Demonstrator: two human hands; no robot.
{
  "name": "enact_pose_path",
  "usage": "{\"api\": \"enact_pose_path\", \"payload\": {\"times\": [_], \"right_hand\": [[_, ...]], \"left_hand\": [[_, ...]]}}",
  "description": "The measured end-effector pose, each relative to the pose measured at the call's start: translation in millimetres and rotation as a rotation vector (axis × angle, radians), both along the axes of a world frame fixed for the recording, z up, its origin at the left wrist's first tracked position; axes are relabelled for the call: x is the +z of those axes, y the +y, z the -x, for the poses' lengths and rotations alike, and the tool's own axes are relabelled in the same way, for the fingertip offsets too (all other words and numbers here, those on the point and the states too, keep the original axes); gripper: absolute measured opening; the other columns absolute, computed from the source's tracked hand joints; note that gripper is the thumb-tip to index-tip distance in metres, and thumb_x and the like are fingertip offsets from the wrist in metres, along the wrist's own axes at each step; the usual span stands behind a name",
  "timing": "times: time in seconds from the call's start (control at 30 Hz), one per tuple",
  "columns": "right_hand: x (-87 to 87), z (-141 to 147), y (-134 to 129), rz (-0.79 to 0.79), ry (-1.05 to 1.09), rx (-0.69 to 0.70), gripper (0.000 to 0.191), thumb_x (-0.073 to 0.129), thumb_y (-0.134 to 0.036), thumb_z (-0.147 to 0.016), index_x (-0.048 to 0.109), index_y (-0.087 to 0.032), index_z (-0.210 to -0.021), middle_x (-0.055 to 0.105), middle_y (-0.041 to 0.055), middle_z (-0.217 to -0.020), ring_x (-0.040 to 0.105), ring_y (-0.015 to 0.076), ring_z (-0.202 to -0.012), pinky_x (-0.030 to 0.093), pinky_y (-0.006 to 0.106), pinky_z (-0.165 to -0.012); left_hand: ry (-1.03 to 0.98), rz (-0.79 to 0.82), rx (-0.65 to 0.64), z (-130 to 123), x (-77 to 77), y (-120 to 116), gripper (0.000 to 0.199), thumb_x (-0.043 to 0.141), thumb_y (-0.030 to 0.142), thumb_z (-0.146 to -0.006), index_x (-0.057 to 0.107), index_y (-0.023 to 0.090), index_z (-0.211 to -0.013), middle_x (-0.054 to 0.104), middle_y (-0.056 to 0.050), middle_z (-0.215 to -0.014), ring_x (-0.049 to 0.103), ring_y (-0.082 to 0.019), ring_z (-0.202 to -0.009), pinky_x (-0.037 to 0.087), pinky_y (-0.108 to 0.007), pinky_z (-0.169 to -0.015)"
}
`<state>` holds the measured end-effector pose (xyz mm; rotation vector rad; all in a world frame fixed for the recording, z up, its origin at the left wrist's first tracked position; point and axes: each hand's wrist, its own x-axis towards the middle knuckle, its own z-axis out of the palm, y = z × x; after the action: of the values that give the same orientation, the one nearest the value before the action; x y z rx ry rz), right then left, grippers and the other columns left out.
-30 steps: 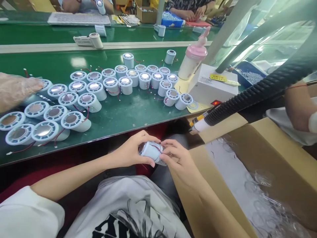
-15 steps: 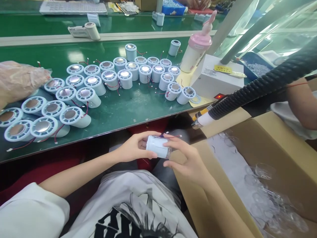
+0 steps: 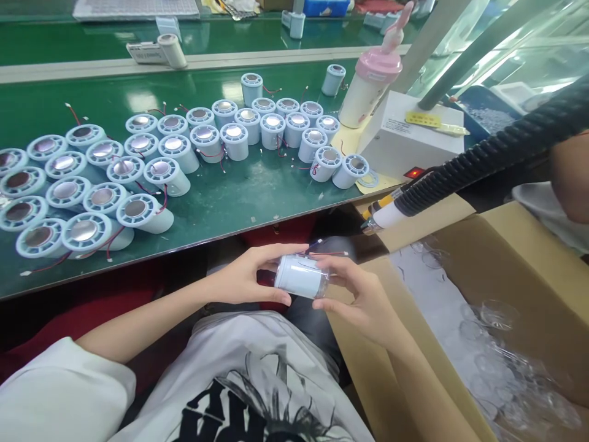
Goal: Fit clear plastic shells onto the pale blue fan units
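In front of my lap, a light blue cylindrical housing (image 3: 299, 276) lies sideways between both hands, with a clear plastic cover (image 3: 324, 283) around it at the right. My left hand (image 3: 251, 276) holds its left end, the thumb below and the fingers above. At the other end, my right hand (image 3: 356, 291) grips the clear cover between thumb and fingers. Thin red and dark wires with small white connectors stick out above the housing. On the green bench, several similar blue housings (image 3: 138, 210) stand in rows with round metal discs on top.
An open cardboard box (image 3: 519, 270) holding clear plastic covers (image 3: 499, 316) stands at my right. Above it, a black corrugated hose (image 3: 460, 162) slants across. A white device (image 3: 409, 135) with a red light and a pink-lidded bottle (image 3: 370, 83) stand on the bench. Another person's arm shows at far right.
Another person's hand has left the view at the far left, baring more housings there. My hands and the housing have shifted slightly right in view, and the clear cover now shows further along the housing.
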<state>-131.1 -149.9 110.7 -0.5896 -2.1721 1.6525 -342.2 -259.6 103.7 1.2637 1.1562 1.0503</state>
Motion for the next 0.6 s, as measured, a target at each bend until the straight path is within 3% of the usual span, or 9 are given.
{"api": "enact_pose_path", "payload": {"times": [0.6], "right_hand": [[3.6,3.3,1.2,0.479,-0.096,-0.047,0.038,0.073,-0.038,-0.075,0.055,-0.023,-0.105,0.067,0.0041,-0.098,0.065,0.0174,-0.085,0.056,0.029,-0.071]], "left_hand": [[0.141,-0.123,-0.041,4.4,-1.0,-1.7,0.077,0.078,0.023,-0.070,0.045,0.028,-0.139,0.047,-0.012,-0.143,0.046,-0.030,-0.131,0.046,-0.042,-0.104]]}}
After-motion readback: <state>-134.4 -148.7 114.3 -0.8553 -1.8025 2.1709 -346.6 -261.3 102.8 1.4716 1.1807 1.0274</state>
